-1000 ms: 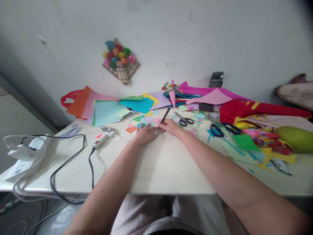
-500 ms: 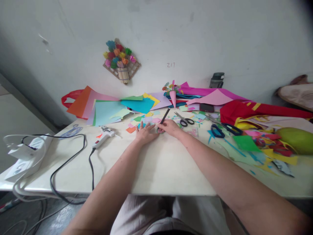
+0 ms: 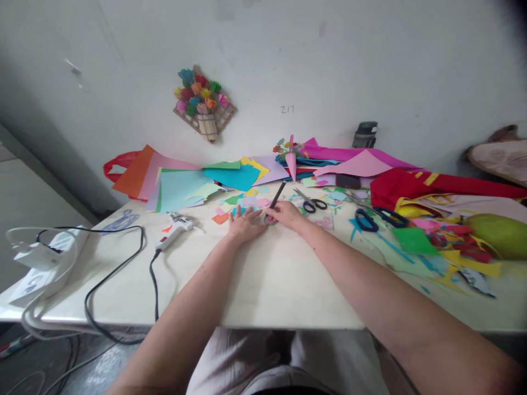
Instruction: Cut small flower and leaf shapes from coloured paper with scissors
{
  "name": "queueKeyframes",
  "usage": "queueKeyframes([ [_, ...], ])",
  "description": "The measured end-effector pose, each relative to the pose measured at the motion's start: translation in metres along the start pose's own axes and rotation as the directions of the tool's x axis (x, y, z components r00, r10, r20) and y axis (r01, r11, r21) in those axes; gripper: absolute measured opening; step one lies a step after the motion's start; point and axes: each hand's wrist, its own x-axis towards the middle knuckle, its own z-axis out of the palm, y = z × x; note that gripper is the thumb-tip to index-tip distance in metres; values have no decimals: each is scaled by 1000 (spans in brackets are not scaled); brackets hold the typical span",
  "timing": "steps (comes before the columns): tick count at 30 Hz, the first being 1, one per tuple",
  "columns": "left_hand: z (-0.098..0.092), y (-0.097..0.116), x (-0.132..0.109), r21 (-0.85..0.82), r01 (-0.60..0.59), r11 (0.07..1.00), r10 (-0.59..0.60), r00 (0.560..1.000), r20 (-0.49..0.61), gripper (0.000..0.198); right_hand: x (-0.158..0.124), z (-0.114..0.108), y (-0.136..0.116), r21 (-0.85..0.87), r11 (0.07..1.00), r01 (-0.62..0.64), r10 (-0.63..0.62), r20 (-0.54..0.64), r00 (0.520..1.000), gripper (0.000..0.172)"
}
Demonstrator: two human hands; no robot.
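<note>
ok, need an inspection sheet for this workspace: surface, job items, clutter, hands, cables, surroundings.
Surface: pale table, paper along the back and right.
Job items: black pen, tilted; small piece at the fingertips mostly hidden.
Clutter: coloured scraps between the hands and the back; black-handled scissors; glue gun lying on its side.
Hands: right hand grips the pen; left hand lies flat, fingers spread.
Cables: black cable loops over the front edge, near the power strip.
Surroundings: wall with flower ornament; other people: nothing seen.
</note>
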Motion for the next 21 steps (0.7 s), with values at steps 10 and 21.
queueKeyframes([
  [10, -2, 0, 0, 18, 3, 1000, -3, 1000, 21, 69, -1, -1, -1, 17, 1000, 0, 0, 10, 1000, 22],
  [21, -3, 1, -2, 2, -6, 1000, 6, 1000, 19, 70, -2, -2, -1, 38, 999, 7, -7, 23, 1000, 24],
])
